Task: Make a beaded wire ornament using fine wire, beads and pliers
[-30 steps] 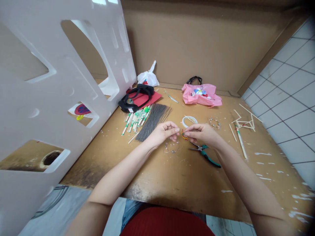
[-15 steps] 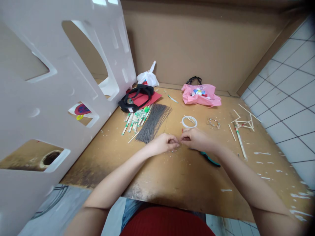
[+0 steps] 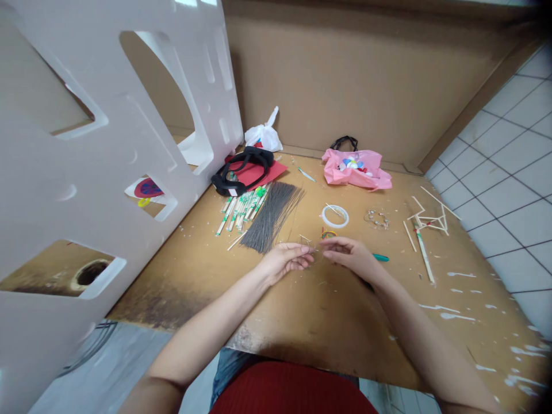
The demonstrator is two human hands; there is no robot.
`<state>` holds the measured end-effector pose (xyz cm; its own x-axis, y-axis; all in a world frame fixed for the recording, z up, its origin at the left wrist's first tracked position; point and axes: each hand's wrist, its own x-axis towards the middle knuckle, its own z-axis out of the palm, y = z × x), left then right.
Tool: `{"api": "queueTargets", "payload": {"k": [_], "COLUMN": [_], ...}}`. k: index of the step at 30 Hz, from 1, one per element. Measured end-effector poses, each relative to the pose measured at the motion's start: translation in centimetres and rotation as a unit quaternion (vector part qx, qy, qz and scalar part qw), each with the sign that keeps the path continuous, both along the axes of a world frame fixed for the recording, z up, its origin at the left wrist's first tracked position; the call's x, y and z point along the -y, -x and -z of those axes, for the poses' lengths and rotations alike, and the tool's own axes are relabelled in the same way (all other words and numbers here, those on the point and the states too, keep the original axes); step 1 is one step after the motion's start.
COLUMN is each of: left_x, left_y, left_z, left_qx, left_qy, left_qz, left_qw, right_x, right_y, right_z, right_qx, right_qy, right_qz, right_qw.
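Note:
My left hand [image 3: 288,262] is closed in a pinch on a small bent piece of thin wire [image 3: 305,238], which rises above the thumb. A short gap to the right, my right hand [image 3: 350,253] has its fingers stretched and slightly apart, with nothing visible in them. Coloured rubber bands [image 3: 328,234] lie just beyond its fingertips. A teal handle [image 3: 380,257] shows behind the right wrist; the rest of that tool is hidden. Further back is a white ring-shaped roll [image 3: 335,216] with a thin stick across it. A bundle of grey wires [image 3: 269,221] spreads beyond my left hand.
Wrapped chopsticks [image 3: 241,208], a black head strap [image 3: 244,172] and red paper [image 3: 276,170] lie at the left by a white plastic panel [image 3: 99,195]. Behind are a white bag [image 3: 264,137] and a pink bag [image 3: 379,172]. A beaded wire loop [image 3: 376,218] and stick frame [image 3: 431,221] lie right.
My hands were close together at the fingertips; now the right hand has drawn away and opened. The left hand has turned, showing the bent wire. More of the rubber bands shows.

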<state>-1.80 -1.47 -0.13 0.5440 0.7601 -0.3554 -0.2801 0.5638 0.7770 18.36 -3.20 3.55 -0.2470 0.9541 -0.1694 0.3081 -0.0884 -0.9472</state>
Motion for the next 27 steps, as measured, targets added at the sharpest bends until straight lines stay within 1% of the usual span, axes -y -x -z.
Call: {"api": "queueTargets", "payload": {"k": [2, 4, 7, 10, 16, 20, 22, 24, 26, 27], "left_x": [0.3, 0.5, 0.7, 0.8, 1.1, 1.1, 1.0, 1.0, 1.0, 1.0], "left_y": [-0.4, -0.7, -0.7, -0.5, -0.7, -0.6, -0.6, -0.5, -0.5, -0.4], "left_z": [0.5, 0.9, 1.1, 1.1, 1.5, 1.7, 1.7, 1.6, 1.4, 1.3], "left_qx": [0.022, 0.029, 0.037, 0.039, 0.037, 0.058, 0.064, 0.060, 0.042, 0.029], "left_qy": [0.017, 0.019, 0.018, 0.015, -0.017, -0.007, -0.004, -0.008, -0.018, -0.026], "left_qz": [-0.009, -0.008, -0.006, -0.019, -0.073, -0.074, -0.071, -0.072, -0.078, -0.082], "left_qw": [1.000, 0.999, 0.999, 0.999, 0.996, 0.996, 0.995, 0.996, 0.996, 0.996], "right_x": [0.5, 0.8, 0.9, 0.8, 0.7, 0.7, 0.8, 0.9, 1.0, 1.0], "right_y": [0.5, 1.1, 1.8, 2.1, 2.0, 2.2, 2.3, 1.9, 0.8, 0.0], "right_z": [1.4, 2.5, 3.3, 3.4, 3.9, 4.3, 4.3, 4.0, 3.5, 3.1], "right_qx": [-0.042, -0.065, -0.084, -0.096, -0.108, -0.104, -0.090, -0.060, -0.015, 0.011], "right_qy": [-0.009, -0.012, -0.006, 0.005, 0.018, 0.024, 0.022, 0.013, -0.006, -0.019], "right_qz": [0.024, 0.040, 0.065, 0.081, 0.081, 0.075, 0.066, 0.042, 0.027, 0.034], "right_qw": [0.999, 0.997, 0.994, 0.992, 0.991, 0.991, 0.993, 0.997, 1.000, 0.999]}}
